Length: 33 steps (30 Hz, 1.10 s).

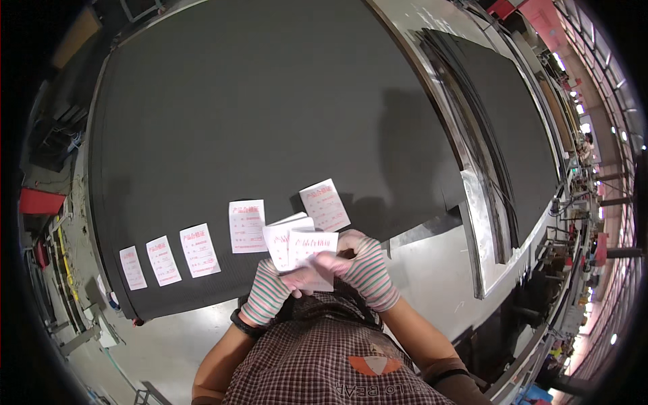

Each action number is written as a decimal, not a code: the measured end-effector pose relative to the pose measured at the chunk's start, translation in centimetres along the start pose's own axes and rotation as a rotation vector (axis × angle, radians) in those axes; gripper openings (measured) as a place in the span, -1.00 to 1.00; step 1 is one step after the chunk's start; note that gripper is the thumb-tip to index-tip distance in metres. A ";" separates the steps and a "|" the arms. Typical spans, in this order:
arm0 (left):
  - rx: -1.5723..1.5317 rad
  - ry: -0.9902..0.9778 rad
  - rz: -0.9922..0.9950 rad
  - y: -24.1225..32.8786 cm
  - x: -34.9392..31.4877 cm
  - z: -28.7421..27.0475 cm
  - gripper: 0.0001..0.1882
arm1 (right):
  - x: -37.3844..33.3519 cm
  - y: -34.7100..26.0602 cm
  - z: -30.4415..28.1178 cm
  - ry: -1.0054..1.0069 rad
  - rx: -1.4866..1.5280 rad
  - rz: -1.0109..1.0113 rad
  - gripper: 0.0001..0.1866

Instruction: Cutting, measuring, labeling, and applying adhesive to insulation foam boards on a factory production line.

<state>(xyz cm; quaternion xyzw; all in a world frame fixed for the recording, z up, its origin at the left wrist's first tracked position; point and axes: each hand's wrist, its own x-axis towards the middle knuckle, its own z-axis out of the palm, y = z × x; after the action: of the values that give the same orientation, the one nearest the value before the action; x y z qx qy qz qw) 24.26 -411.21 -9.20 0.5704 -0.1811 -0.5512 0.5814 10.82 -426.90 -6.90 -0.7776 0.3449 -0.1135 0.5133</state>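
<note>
My left hand [278, 283], in a striped fingerless glove, grips a small fanned stack of white paper slips [275, 243] with red print, close to my apron. On the right, my right hand [354, 260], gloved the same way, pinches one white slip [316, 241] that overlaps the front of the stack. Just beyond my hands, a tilted slip [325, 205] and an upright slip [248, 226] lie on a dark, finely ribbed sheet [250, 101]. Farther left along its near edge are three more slips, one of them a slip [200, 250] set slightly askew. Some fingertips are hidden behind the paper.
A metal rail [432, 88] runs along the right side of the dark sheet. Past it lie dark strips and another dark panel [506, 101]. A pale metal surface [425, 266] shows at the near right. Something red [40, 201] stands at the far left.
</note>
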 end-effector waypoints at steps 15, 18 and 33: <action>-0.076 0.265 -0.143 1.0 5.7 8.7 -0.72 | 9.1 6.1 -10.6 0.212 -0.038 -0.182 -0.73; 0.009 0.237 -0.085 1.1 7.8 11.3 -0.69 | 6.3 5.0 -11.9 -0.084 0.108 -0.061 -0.67; -0.098 0.379 -0.127 1.6 10.0 18.8 -0.77 | 14.0 10.8 -23.3 0.379 -0.164 -0.288 -0.69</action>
<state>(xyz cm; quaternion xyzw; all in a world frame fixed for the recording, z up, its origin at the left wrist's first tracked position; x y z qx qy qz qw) 12.42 -428.81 -6.64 0.6454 -0.0049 -0.4777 0.5960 4.22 -455.32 -8.46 -0.8226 0.3285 -0.3009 0.3534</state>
